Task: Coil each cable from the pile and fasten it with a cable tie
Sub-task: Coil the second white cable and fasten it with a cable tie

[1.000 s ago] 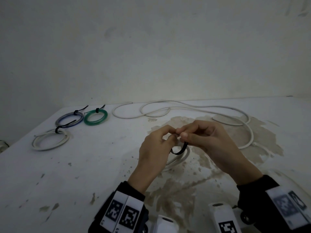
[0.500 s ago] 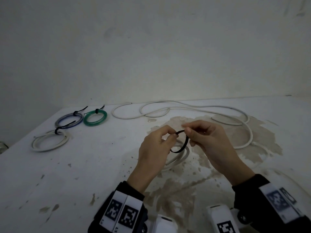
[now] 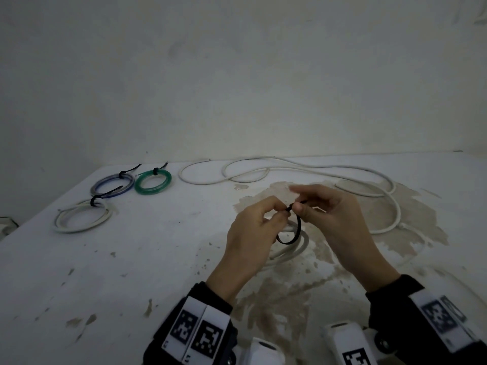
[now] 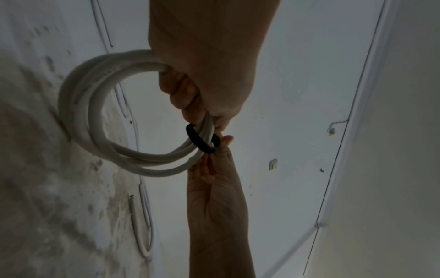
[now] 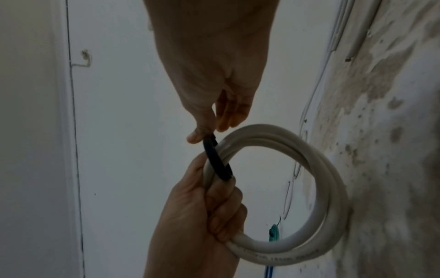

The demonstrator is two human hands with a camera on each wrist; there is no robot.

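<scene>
1. The left hand [image 3: 253,233] clenches the white coil [image 4: 100,120], held above the table [image 3: 131,259]; the right hand [image 3: 334,219] pinches the black cable tie [image 3: 295,230] looped around it
2. The wrist views show the coil's full ring; the head view hides most of it behind the hands
3. A loose white cable [image 3: 316,171] lies beyond, three tied coils [image 3: 113,191] far left, bare tabletop between

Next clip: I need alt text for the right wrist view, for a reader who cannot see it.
The left hand grips a coiled white cable while the right hand pinches the end of a black cable tie looped around the coil. Behind them lies a stained white table.
</scene>
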